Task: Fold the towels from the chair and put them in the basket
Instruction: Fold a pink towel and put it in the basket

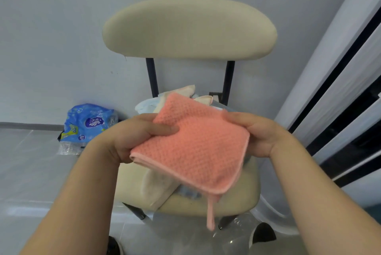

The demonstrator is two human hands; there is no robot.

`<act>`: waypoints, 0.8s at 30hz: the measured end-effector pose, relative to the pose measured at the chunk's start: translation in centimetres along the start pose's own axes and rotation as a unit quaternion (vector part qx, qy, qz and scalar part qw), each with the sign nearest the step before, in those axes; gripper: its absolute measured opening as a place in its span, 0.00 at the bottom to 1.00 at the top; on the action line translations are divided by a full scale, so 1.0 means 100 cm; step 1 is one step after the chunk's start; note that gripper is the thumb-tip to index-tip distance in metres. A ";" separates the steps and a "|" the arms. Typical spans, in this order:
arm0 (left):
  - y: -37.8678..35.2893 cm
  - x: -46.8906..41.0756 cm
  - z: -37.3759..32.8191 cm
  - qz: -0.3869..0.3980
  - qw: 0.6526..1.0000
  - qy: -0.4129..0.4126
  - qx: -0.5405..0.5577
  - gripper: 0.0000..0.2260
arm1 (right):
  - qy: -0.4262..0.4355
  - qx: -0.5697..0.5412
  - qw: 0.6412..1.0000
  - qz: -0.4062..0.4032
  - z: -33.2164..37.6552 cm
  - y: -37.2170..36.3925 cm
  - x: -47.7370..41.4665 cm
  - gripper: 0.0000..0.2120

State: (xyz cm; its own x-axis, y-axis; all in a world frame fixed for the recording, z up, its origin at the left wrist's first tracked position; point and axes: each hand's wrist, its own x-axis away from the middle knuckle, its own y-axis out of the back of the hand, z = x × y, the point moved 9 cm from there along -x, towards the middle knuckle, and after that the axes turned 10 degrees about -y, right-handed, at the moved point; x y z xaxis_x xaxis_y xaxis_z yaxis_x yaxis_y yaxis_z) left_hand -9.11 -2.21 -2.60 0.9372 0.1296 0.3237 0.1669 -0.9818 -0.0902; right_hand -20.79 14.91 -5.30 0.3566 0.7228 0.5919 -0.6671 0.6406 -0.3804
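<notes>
A folded pink waffle-weave towel (198,147) is held in the air above the beige chair (189,28). My left hand (134,137) grips its left edge with the thumb on top. My right hand (255,133) holds its right edge, fingers hidden behind the cloth. A hanging loop dangles from the towel's lower corner. Behind and under it, a pile of cream and pale blue towels (177,98) lies on the chair seat (243,193). No basket is in view.
A blue plastic package (88,125) lies on the floor by the wall, left of the chair. A white appliance with dark gaps (340,100) stands at the right. Clear plastic and dark shoes are on the floor below the seat.
</notes>
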 end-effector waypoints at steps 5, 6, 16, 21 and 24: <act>0.009 -0.008 -0.009 -0.105 0.987 -0.073 0.101 0.11 | -0.020 -0.194 0.977 0.092 -0.007 -0.015 -0.013 0.43; 0.011 -0.010 -0.007 -0.118 0.984 -0.077 0.110 0.11 | -0.032 -0.168 0.980 0.106 -0.009 -0.020 -0.013 0.44; 0.007 -0.012 0.001 -0.107 0.985 -0.064 0.122 0.18 | 0.019 -0.024 0.998 -0.052 0.003 -0.005 -0.003 0.26; 0.006 -0.013 0.015 -0.089 0.981 0.004 0.173 0.25 | 0.019 0.006 0.997 -0.071 0.004 0.001 -0.002 0.19; 0.009 -0.013 0.020 -0.091 0.978 0.022 0.186 0.23 | 0.014 0.012 0.997 -0.071 0.002 0.003 -0.004 0.21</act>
State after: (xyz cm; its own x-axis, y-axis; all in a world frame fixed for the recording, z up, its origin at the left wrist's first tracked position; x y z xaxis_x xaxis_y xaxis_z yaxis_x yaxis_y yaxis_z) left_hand -9.55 -2.95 -5.01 0.8687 0.2837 0.4060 0.4377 -0.8232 -0.3616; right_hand -21.28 14.74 -5.51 0.4664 0.6324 0.6185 -0.6236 0.7310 -0.2772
